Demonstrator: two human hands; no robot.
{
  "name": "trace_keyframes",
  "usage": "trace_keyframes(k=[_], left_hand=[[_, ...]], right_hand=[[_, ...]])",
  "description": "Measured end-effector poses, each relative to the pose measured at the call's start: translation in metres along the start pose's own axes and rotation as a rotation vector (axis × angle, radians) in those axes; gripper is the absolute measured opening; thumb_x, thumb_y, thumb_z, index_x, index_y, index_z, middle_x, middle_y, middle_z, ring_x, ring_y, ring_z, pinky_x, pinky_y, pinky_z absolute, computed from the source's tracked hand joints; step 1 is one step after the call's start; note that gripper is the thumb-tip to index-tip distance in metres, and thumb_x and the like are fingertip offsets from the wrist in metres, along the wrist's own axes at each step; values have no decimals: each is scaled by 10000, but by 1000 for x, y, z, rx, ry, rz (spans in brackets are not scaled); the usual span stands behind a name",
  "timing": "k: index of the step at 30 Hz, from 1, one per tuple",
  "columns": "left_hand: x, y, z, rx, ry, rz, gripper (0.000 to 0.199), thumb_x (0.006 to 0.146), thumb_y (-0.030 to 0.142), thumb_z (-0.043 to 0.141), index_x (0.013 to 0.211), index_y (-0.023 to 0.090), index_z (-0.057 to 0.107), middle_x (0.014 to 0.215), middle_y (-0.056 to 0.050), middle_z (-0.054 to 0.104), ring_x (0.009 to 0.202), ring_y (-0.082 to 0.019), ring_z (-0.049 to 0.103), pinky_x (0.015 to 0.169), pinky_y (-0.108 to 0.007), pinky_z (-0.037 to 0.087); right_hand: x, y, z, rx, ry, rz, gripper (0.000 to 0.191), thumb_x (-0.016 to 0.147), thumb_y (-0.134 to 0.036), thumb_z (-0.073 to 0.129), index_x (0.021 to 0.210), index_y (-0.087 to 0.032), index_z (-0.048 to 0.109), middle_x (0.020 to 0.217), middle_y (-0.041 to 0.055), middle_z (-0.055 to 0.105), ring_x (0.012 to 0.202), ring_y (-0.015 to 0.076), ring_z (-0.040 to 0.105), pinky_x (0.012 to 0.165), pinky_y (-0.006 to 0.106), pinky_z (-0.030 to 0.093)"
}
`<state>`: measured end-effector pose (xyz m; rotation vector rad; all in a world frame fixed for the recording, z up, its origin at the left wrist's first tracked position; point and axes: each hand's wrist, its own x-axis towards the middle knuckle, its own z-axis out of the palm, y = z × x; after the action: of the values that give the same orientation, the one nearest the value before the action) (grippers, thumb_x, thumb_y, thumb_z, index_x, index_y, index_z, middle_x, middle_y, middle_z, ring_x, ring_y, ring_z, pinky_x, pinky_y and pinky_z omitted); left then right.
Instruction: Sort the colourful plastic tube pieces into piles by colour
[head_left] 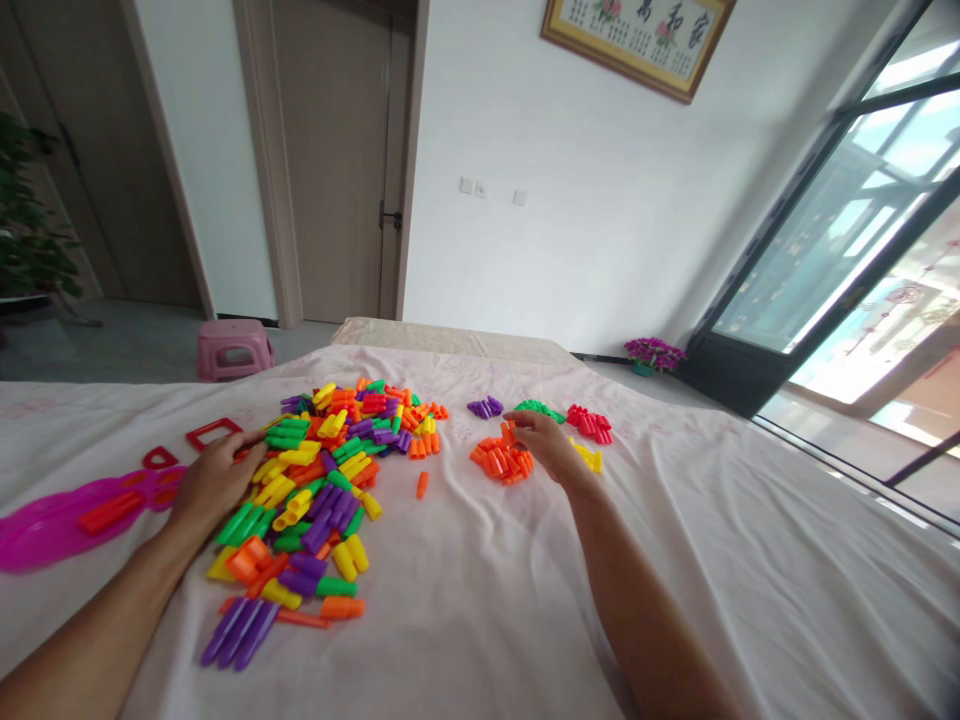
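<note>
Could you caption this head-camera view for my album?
Left hand at a jumbled heap of bright plastic pieces, right hand at a small orange pile, beside other single-colour piles.

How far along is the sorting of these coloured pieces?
Partly, it seems. The purple group, green group, red group, yellow group and orange group look sorted. The right hand is at the orange group, its hold unclear. The left hand is at the mixed pile, which looks left to sort, like the loose orange piece.

The cloth [465,610] is pale pink with faint pink floral patterning; the stool [236,348] is pink, the tray [64,520] magenta, the picture frame [615,62] gold.
</note>
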<state>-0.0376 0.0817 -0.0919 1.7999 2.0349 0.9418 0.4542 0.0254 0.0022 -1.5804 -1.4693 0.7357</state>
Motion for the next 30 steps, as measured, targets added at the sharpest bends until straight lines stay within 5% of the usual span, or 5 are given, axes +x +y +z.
trace_keyframes(k=[10, 19, 22, 27, 30], left_hand=[[2, -2, 1, 4, -4, 9, 531, 916, 514, 416, 1242, 166, 649, 1238, -120, 684, 1099, -263, 652, 820, -303, 488], [2, 0, 0, -3, -14, -11, 539, 911, 516, 422, 1252, 168, 652, 1227, -115, 694, 1050, -254, 670, 799, -299, 496], [2, 0, 1, -5, -5, -10, 540, 911, 519, 428, 1258, 171, 652, 1232, -113, 692, 1052, -251, 668, 802, -294, 494], [1, -1, 1, -1, 9, -5, 538, 912, 514, 430, 1248, 164, 662, 1241, -116, 687, 1063, -254, 658, 841, -301, 486], [1, 0, 1, -2, 13, 0, 530, 916, 509, 424, 1253, 174, 659, 1253, -115, 678, 1079, -256, 652, 861, -310, 483]], right_hand=[[10, 35, -12, -69, 58, 76, 339, 707, -169, 598, 1028, -140, 704, 904, 61, 730, 766, 176, 677, 626, 248, 509], [13, 27, -8, -426, 186, -41, 317, 776, -134, 562, 1023, -197, 751, 1032, 52, 756, 966, 214, 691, 848, 315, 508], [2, 6, 12, -475, 158, -185, 312, 821, -112, 532, 1023, -212, 747, 1023, 44, 753, 947, 196, 686, 853, 310, 509], [-24, -16, 72, -552, -133, -552, 412, 879, -61, 491, 1209, -210, 688, 1205, 69, 709, 1148, 199, 606, 1009, 338, 468], [-27, -14, 103, -590, -253, -636, 476, 921, -66, 458, 1355, -206, 593, 1365, 81, 632, 1275, 199, 535, 1103, 358, 411]])
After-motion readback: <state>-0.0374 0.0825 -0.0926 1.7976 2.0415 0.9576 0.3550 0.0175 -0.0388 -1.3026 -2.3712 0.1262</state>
